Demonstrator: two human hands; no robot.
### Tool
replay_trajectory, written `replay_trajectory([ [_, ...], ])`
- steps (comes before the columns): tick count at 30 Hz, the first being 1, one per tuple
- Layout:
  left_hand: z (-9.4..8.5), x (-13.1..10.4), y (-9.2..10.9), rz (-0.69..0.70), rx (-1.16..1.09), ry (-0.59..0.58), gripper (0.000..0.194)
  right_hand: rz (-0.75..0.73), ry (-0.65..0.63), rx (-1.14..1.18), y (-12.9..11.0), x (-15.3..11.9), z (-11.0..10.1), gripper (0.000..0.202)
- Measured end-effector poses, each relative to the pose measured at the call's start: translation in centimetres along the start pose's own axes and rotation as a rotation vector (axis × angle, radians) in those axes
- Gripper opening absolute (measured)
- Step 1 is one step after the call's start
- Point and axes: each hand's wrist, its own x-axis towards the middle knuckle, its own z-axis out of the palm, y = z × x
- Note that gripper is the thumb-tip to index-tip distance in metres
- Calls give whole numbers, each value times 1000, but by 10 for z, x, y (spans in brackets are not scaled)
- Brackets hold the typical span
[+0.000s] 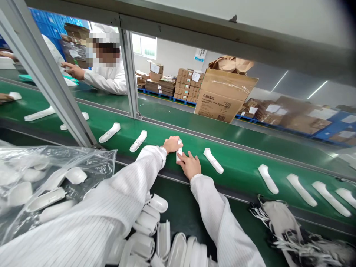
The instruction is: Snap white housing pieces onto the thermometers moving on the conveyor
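Note:
A white plastic casing (179, 152) is held between my two hands over the green conveyor belt. My left hand (171, 144) grips its upper end with bent fingers. Lower down, my right hand (191, 165) has its thumb and a finger against the casing, while its other fingers stretch upward. Part of the casing is hidden by the fingers. On the belt to the right lies a similar curved casing (213, 161), and to the left another casing (138, 141) shows small openings. Below my forearms sits a pile of white half-shells (178, 249).
A clear plastic bag (91, 163) with white shells lies left. Bundles of grey and black parts (280, 218) sit at right. A metal post (130, 74) and frame stand beyond the belt (236, 159). A cardboard box (222, 94) and a co-worker in white (111, 79) are across.

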Motion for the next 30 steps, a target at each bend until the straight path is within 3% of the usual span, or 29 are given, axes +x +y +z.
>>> replay_trajectory([
  [3,-30,-17,10,113,91,-181,62,-34,103,4,5,-11,0,40],
  [5,-60,-48,8,234,119,-230,77,-148,237,53,6,-23,1,37],
  [8,-109,-130,0,392,128,-228,82,-489,308,254,0,-50,2,35],
  [11,-141,-239,-4,429,135,-268,82,-711,151,424,-13,-82,1,32],
  [14,-133,-335,-2,367,190,-249,92,-685,18,461,-28,-105,1,27],
  [17,-97,-387,4,429,225,-217,100,-648,-34,509,-38,-111,3,17],
  [20,-65,-395,8,488,242,-96,94,-607,-2,637,-38,-106,6,17],
  [23,-49,-377,6,499,252,3,84,-473,85,773,-27,-102,7,19],
  [27,-44,-350,0,504,264,60,73,-305,205,831,-10,-100,2,21],
  [30,-53,-343,6,433,264,140,66,-259,278,828,-3,-97,-3,21],
])
